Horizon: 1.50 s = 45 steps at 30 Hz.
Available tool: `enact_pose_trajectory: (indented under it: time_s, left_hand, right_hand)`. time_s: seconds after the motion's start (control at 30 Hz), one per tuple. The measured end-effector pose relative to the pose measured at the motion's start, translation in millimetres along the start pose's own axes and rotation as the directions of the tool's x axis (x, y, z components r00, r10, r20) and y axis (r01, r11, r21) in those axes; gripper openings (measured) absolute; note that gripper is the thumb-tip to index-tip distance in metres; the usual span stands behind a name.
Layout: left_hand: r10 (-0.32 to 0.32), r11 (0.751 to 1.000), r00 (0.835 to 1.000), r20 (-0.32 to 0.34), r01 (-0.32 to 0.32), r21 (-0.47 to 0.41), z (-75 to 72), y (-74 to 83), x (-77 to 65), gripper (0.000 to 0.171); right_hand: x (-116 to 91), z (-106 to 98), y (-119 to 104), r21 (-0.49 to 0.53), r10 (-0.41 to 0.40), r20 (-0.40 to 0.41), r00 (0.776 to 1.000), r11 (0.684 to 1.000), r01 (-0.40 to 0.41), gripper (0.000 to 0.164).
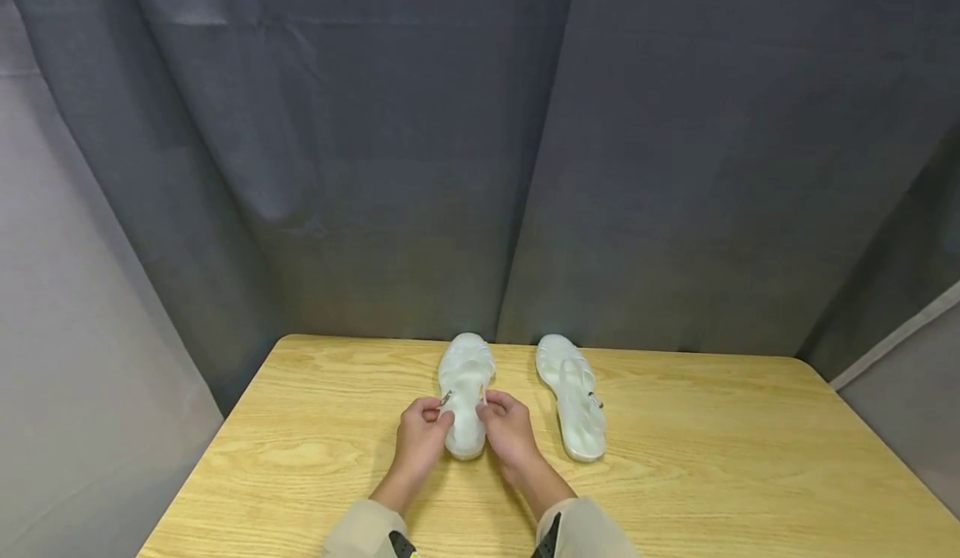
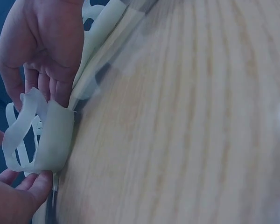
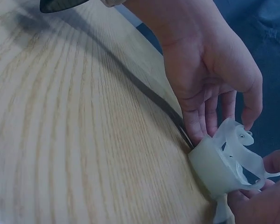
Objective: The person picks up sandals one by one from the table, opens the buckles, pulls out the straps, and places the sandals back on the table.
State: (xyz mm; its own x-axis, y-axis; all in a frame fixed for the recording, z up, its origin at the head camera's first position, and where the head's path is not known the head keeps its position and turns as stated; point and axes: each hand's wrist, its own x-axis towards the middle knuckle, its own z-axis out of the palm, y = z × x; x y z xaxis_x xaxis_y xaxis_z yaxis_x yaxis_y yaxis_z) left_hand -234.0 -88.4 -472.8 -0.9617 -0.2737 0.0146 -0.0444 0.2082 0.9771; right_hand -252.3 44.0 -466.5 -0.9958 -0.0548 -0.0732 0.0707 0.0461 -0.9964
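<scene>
A whitish, translucent sandal [image 1: 467, 434] lies heel toward me on the table, between my hands. My left hand [image 1: 422, 439] pinches the small buckle [image 1: 446, 397] at its left side. On the other side, my right hand [image 1: 512, 433] holds the thin strap [image 1: 483, 393] between thumb and fingers. Seen from the right wrist, the strap end [image 3: 273, 175] pokes out beside the right fingers, and the left fingers touch the heel's far side. The left wrist view shows the rounded heel wall [image 2: 58, 137] with both hands about it.
A matching sandal [image 1: 581, 420] lies to the right of my right hand, its buckle [image 1: 595, 399] on its right side. The wooden table [image 1: 720, 449] reaches back to a dark grey curtain [image 1: 420, 166]. Pale curtains hang at both sides.
</scene>
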Motion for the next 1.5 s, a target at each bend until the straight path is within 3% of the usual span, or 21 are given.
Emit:
enact_pose_trajectory:
  time_s: [0.73, 1.0, 1.17, 1.3, 1.5]
  left_hand:
    - [-0.023, 0.998, 1.000, 0.015, 0.022, 0.065, 0.1, 3.6, 0.3, 0.036]
    - [0.104, 0.979, 0.995, 0.015, -0.105, 0.175, -2.5, 26.5, 5.7, 0.041]
    - [0.175, 0.956, 0.984, 0.028, -0.177, 0.233, 5.5, 45.3, 10.4, 0.040]
    - [0.212, 0.946, 0.976, 0.050, -0.218, 0.241, 15.9, 56.4, 14.8, 0.039]
    - [0.226, 0.954, 0.971, 0.075, -0.236, 0.184, 33.8, 64.5, 21.9, 0.037]
  right_hand:
    - [1, 0, -3, -0.008, 0.044, -0.016, 0.999, 0.999, -0.044, 0.040]
    - [0, -18, -24, -0.056, 0.000, -0.008, 1.000, 0.998, 0.000, 0.043]
    - [1, -35, -39, -0.105, -0.038, -0.046, 0.998, 0.994, 0.033, 0.041]
    - [3, -48, -45, -0.107, -0.048, -0.049, 0.998, 0.993, 0.043, 0.041]
    - [4, -64, -52, -0.139, -0.045, -0.066, 0.997, 0.990, 0.036, 0.041]
